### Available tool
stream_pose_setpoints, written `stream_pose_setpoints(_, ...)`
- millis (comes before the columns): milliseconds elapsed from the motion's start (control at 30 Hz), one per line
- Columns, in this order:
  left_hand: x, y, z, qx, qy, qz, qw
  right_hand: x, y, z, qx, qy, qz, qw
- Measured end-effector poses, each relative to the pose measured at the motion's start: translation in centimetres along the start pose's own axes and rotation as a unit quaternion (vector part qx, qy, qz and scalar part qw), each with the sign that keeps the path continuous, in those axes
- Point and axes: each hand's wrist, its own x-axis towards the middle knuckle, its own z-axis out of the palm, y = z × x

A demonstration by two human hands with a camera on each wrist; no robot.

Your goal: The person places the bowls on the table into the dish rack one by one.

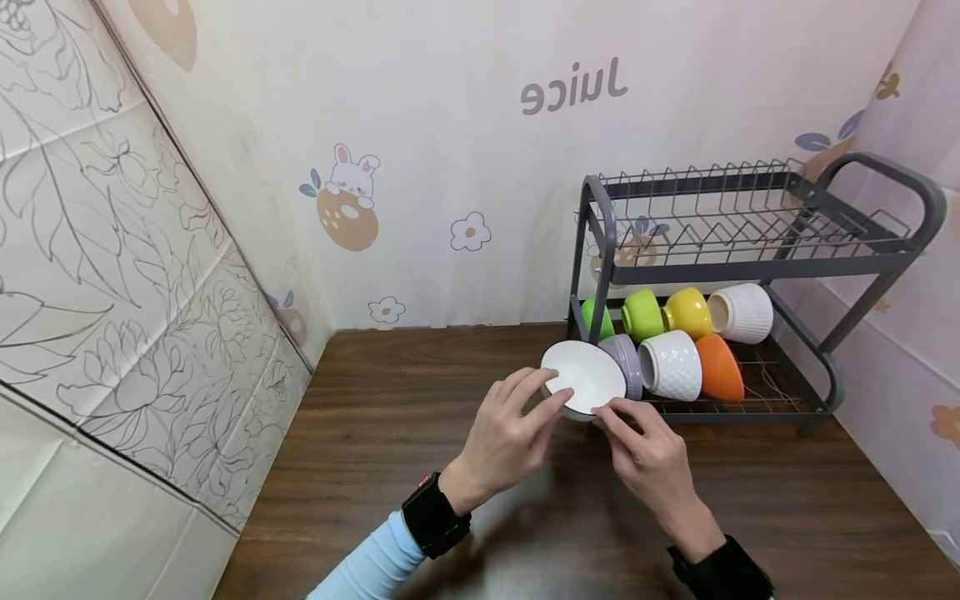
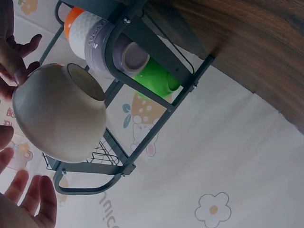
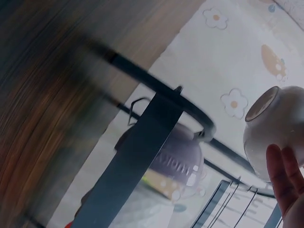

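Observation:
A white bowl (image 1: 584, 377) is held up before the front left corner of a dish rack, its inside facing the head camera. My right hand (image 1: 651, 457) pinches its near right edge, with fingers (image 3: 281, 178) lying along the bowl's outer wall in the right wrist view. My left hand (image 1: 510, 429) is at the bowl's left side, fingers spread and overlapping the opening in the head view. From the left wrist, those fingers (image 2: 32, 194) look loosely bent and a little apart from the bowl. The bowl's round foot shows in both wrist views.
The dark two-tier dish rack (image 1: 757, 273) stands at the right on a brown wooden table (image 1: 360, 467). Its lower tier holds a lavender bowl (image 1: 624, 367), a dimpled white cup (image 1: 675, 367), an orange bowl (image 1: 720, 368), a yellow cup (image 1: 687, 312), a ribbed white cup (image 1: 750, 313) and green ones.

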Motion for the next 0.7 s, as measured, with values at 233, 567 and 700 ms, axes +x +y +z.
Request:
stream_pose_setpoints(233,-0.1,0.1,0.2,-0.036,-0.008,-0.025,0.9990,0.6,0.6,-1.6,0.006,0.053,0.021,0.998)
stream_pose_setpoints(567,-0.3,-0.1,0.6,-0.043,-0.018,-0.022,0.9987,1.1,1.2,-3.0,0.021,0.115,0.074,0.990)
stream_pose_setpoints(700,-0.4,-0.1,0.6,-0.044,-0.018,-0.019,0.9987,1.2,1.4,-3.3,0.026,0.133,0.106,0.985)
